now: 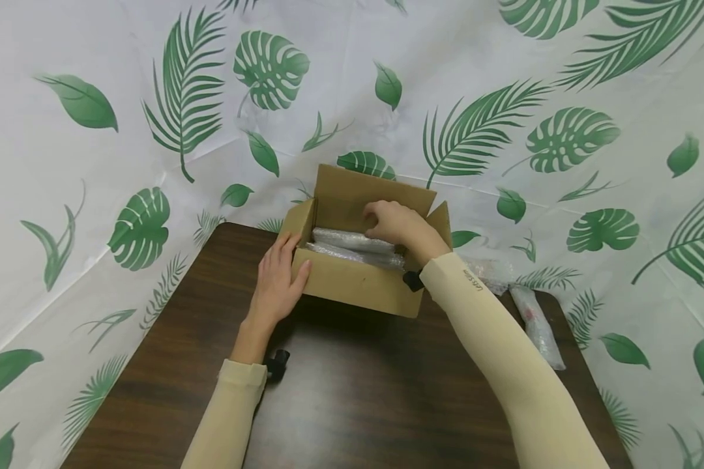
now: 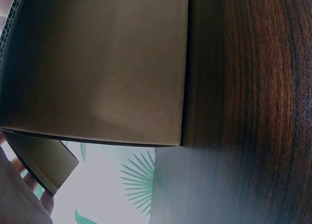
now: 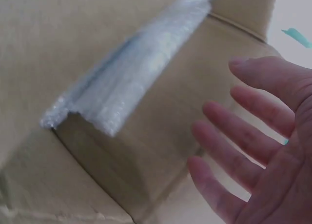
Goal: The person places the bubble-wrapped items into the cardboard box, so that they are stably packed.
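Observation:
An open cardboard box (image 1: 358, 286) stands at the far end of the table, its flaps raised. Inside lie bubble-wrapped packages (image 1: 352, 241); their contents cannot be made out. My left hand (image 1: 276, 280) holds the box's near left corner, thumb over the front wall and fingers along the side flap (image 2: 46, 158). Over the right part of the box opening hovers my right hand (image 1: 399, 225). In the right wrist view its fingers (image 3: 234, 155) are spread and relaxed, holding nothing, apart from a bubble-wrapped package (image 3: 141, 63) in the box.
More bubble-wrapped items lie right of the box: a long one (image 1: 536, 326) near the table's right edge and another (image 1: 493, 270) partly behind my right sleeve. The dark wooden table (image 1: 352, 391) extends toward me. A leaf-patterned sheet (image 1: 340, 85) hangs close behind the box.

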{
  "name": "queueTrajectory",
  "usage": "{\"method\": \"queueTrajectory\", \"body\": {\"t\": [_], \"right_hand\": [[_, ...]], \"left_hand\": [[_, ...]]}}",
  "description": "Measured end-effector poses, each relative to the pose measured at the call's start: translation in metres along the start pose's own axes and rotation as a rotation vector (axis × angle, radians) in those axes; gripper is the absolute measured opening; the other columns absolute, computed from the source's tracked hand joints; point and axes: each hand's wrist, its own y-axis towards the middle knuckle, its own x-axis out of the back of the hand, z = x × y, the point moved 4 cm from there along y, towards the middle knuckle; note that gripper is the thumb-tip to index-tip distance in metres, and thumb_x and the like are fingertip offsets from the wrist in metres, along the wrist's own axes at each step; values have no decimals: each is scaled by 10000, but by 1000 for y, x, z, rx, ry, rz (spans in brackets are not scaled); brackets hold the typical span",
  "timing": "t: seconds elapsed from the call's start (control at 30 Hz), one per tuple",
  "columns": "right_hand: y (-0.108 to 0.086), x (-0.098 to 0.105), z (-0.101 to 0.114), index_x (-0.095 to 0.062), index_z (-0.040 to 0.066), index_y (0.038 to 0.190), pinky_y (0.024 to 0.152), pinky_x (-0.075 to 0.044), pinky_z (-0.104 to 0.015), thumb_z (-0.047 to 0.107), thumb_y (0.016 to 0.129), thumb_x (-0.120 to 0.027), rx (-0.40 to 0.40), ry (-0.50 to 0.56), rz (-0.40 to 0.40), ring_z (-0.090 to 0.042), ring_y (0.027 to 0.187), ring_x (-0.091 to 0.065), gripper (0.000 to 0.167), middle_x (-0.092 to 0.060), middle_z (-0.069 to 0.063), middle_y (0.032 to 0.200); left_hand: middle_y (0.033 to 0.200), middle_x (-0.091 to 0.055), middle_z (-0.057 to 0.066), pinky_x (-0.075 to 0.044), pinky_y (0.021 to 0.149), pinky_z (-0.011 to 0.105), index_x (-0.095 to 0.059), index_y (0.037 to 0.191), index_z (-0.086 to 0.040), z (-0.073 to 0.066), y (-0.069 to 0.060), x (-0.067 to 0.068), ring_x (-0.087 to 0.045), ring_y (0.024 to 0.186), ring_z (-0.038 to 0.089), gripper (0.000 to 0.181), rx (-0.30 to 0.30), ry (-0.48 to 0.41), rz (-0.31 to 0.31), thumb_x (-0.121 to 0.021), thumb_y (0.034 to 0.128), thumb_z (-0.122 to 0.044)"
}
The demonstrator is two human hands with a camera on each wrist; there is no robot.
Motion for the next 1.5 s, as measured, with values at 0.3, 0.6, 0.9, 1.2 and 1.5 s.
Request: {"method": "queueTrajectory", "body": {"t": [0.3, 0.6, 0.9, 1.2, 1.5], "right_hand": [[-10, 23, 0, -616, 153, 1467, 1064, -529, -556, 315, 1039, -707, 37, 57, -55, -308, 1289, -651, 466, -676, -79, 1415], [-31, 50, -13, -616, 152, 1460, 1087, -511, -550, 314, 1053, -693, 45, 97, -104, -325, 1308, -640, 445, -679, -116, 1427], [-78, 91, -60, -631, 75, 1441, 1041, -523, -601, 313, 1084, -623, 39, 227, -254, -412, 1298, -646, 429, -668, -207, 1391], [-116, 97, -132, -621, 75, 1466, 1039, -488, -548, 454, 1087, -603, -34, 375, -404, -341, 1232, -654, 536, -644, -220, 1435], [-117, 45, -206, -589, 4, 1467, 1045, -490, -652, 416, 1103, -589, -131, 355, -383, -478, 1311, -609, 550, -631, -295, 1432]], "left_hand": [[1723, -320, 182, -260, 1254, 653, -352, 1655, -155, 4, -3, 3, -344, 1555, 438, 636, 23, -5, -2, -519, 1109, -435], [1707, -345, 197, -275, 1244, 667, -362, 1651, -140, 5, -4, 0, -366, 1540, 449, 627, 7, -4, -21, -527, 1104, -400], [1709, -347, 185, -284, 1233, 664, -366, 1652, -150, 3, -6, -2, -361, 1545, 436, 626, 2, -15, -27, -530, 1103, -402], [1716, -342, 173, -272, 1245, 648, -357, 1662, -162, 4, -4, -2, -353, 1551, 423, 628, 1, -21, -27, -521, 1110, -412], [1712, -343, 187, -273, 1232, 666, -363, 1659, -156, 4, -2, -4, -351, 1546, 437, 629, -13, -23, -38, -528, 1102, -398]]}}
